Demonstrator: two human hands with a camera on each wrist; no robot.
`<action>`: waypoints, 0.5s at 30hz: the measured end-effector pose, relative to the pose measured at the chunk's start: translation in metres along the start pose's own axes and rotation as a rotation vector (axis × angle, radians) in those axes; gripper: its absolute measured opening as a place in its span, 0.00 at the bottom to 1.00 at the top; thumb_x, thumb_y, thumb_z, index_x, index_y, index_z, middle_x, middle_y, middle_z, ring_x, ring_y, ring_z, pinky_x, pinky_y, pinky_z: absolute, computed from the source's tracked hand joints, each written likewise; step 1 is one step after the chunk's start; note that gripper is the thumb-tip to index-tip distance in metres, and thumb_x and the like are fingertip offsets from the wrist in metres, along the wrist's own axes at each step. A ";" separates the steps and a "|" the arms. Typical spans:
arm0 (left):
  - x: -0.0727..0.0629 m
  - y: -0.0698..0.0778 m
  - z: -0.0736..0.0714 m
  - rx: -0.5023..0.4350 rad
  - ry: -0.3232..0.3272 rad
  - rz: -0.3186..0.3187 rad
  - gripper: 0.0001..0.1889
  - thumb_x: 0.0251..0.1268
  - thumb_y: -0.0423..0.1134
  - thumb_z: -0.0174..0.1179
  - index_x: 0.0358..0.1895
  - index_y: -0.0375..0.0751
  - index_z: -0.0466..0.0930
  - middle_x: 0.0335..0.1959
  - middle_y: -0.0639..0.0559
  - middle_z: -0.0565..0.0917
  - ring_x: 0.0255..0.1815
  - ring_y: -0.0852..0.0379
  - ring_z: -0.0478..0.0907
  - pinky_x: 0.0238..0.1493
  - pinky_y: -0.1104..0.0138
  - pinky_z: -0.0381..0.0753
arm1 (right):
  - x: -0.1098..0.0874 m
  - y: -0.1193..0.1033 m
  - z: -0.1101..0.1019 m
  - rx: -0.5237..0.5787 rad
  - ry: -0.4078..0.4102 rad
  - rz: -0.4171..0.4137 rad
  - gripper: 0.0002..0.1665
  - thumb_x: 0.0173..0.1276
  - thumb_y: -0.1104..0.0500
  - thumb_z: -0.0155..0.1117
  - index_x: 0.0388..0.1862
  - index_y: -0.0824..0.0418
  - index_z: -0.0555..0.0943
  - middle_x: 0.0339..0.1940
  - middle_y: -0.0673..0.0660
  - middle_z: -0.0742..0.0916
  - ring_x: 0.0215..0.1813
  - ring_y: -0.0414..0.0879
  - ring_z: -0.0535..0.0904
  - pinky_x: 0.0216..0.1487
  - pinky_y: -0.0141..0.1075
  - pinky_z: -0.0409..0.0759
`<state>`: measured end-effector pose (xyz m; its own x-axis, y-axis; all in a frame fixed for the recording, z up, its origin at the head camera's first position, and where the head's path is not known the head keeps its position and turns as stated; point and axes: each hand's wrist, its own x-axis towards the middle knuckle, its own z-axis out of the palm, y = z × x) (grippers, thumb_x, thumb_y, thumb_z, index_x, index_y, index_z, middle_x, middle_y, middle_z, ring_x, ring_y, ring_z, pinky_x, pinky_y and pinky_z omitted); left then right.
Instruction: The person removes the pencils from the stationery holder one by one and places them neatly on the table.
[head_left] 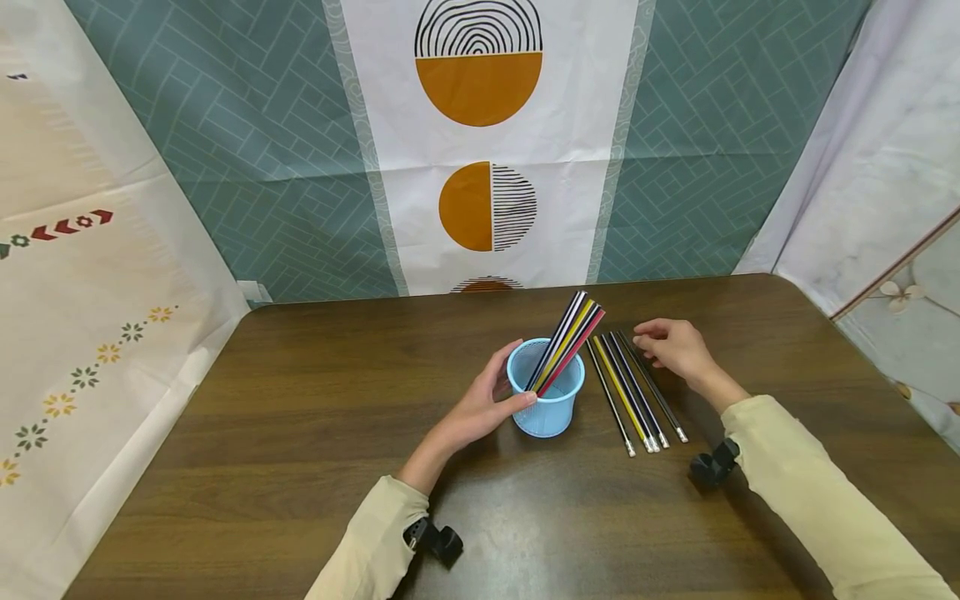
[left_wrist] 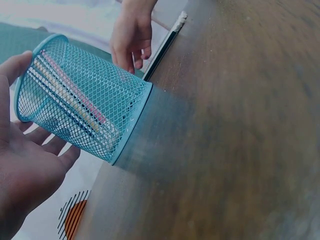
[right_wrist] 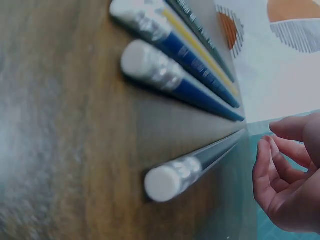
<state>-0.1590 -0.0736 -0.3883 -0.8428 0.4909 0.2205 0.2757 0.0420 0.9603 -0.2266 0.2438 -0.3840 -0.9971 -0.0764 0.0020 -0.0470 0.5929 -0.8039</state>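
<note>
The left hand point(head_left: 487, 404) holds the blue cup point(head_left: 545, 414) of leaning pencils point(head_left: 566, 346); the right hand point(head_left: 675, 348), loosely bent, looks empty near the loose pencils point(head_left: 628, 392), perhaps touching one. Picking up seems underway, calling for a narrow pinch. The table point(head_left: 315, 467) leaves room leftward; its back edge lies beyond.

You are facing a dark brown, wood-grain table point(head_left: 300, 400) with rounded far corners. Behind it, a teal, brick-patterned cloth point(head_left: 247, 117) is hanging, and a white vertical panel point(head_left: 585, 100) is running down its middle. That panel is showing you two circles — an upper one point(head_left: 480, 87) and a lower one point(head_left: 487, 207), each pairing solid ochre with black lines. On your left, a cream cloth point(head_left: 142, 275) is displaying red chevrons point(head_left: 66, 226) and small flowers — on your right, a whitish marbled cloth point(head_left: 870, 167) is hanging.
</note>
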 end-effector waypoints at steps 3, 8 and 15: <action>0.000 0.000 0.000 0.001 0.001 0.007 0.39 0.64 0.25 0.59 0.74 0.33 0.48 0.67 0.34 0.64 0.68 0.41 0.63 0.67 0.53 0.62 | -0.002 -0.005 -0.001 0.000 0.002 -0.009 0.19 0.71 0.64 0.59 0.55 0.75 0.77 0.45 0.69 0.83 0.34 0.46 0.79 0.30 0.33 0.81; -0.001 0.000 0.000 0.002 0.000 0.008 0.39 0.64 0.25 0.59 0.74 0.32 0.47 0.67 0.34 0.64 0.68 0.40 0.63 0.67 0.52 0.62 | -0.006 -0.012 0.000 0.019 -0.014 -0.018 0.20 0.70 0.63 0.60 0.56 0.75 0.76 0.45 0.69 0.83 0.36 0.48 0.79 0.32 0.34 0.81; 0.000 -0.001 0.000 0.013 -0.003 0.006 0.39 0.64 0.25 0.59 0.74 0.34 0.49 0.67 0.34 0.64 0.69 0.41 0.63 0.67 0.53 0.62 | -0.011 -0.022 0.002 0.056 -0.018 -0.067 0.18 0.71 0.63 0.59 0.53 0.76 0.78 0.43 0.71 0.83 0.38 0.51 0.80 0.38 0.37 0.81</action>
<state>-0.1593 -0.0741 -0.3894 -0.8398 0.4935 0.2262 0.2871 0.0500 0.9566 -0.2141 0.2304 -0.3674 -0.9906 -0.1291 0.0461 -0.1093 0.5402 -0.8344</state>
